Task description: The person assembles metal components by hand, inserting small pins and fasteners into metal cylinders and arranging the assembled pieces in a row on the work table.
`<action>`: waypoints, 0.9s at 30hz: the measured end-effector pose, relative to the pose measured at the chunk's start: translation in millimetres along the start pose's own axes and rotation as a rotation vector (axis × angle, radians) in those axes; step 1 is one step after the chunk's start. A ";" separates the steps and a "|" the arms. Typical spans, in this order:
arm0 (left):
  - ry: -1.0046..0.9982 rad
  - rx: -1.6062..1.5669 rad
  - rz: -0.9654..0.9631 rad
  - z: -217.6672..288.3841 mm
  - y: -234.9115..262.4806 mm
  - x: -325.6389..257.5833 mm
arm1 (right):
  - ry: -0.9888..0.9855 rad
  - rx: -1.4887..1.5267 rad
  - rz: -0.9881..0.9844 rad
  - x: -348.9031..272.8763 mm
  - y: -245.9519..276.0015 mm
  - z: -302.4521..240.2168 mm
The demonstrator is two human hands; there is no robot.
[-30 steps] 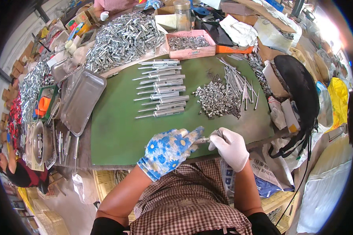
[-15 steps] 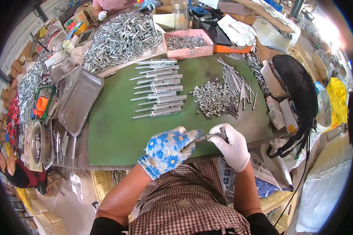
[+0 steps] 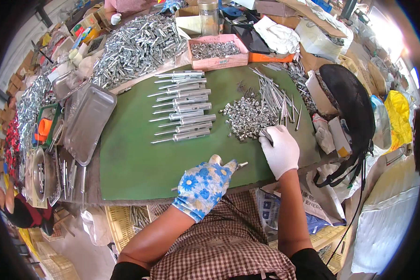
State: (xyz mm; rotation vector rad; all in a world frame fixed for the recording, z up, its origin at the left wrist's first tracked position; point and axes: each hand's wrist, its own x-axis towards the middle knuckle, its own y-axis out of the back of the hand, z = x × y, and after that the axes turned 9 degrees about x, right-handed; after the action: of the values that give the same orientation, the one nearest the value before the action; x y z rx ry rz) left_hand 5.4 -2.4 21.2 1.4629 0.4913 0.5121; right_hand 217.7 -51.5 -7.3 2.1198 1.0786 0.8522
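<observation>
My left hand (image 3: pixel 205 186), in a blue-flowered glove, is closed round a slim metal rod. The bright tip of the metal rod (image 3: pixel 242 164) sticks out past the fingers, and its thin other end shows near the wrist. My right hand (image 3: pixel 281 151), gloved in white, has its fingers bent at the near right edge of a pile of small silvery cone-shaped parts (image 3: pixel 247 116). A short dark metal piece (image 3: pixel 265 135) shows between its thumb and fingers. Beyond my left hand, several metal sleeves with thin pins (image 3: pixel 191 135) lie in a column on the green mat (image 3: pixel 135 172).
Long thin pins (image 3: pixel 277 95) lie behind the cone parts. A pink box (image 3: pixel 219 63) of small metal pieces and a heap of metal sleeves (image 3: pixel 135 46) stand farther back. A steel tray (image 3: pixel 86 126) is at left, a black bag (image 3: pixel 350 112) at right. Another person (image 3: pixel 126 7) is across the table.
My right hand has moved away from the left hand, forward to the cone parts. My left hand has shifted slightly down and keeps hold of the rod. The whole view has shifted a little.
</observation>
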 end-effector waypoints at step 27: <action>-0.007 -0.066 0.064 -3.9 -4.9 0.1 | 0.275 0.175 -0.193 -38.8 -2.6 -30.0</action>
State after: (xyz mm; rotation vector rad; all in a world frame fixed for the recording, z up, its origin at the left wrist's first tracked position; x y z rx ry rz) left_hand 3.3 0.6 16.1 1.4201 0.4198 0.5690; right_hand 175.8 -76.4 -1.4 2.0339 1.5223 1.0061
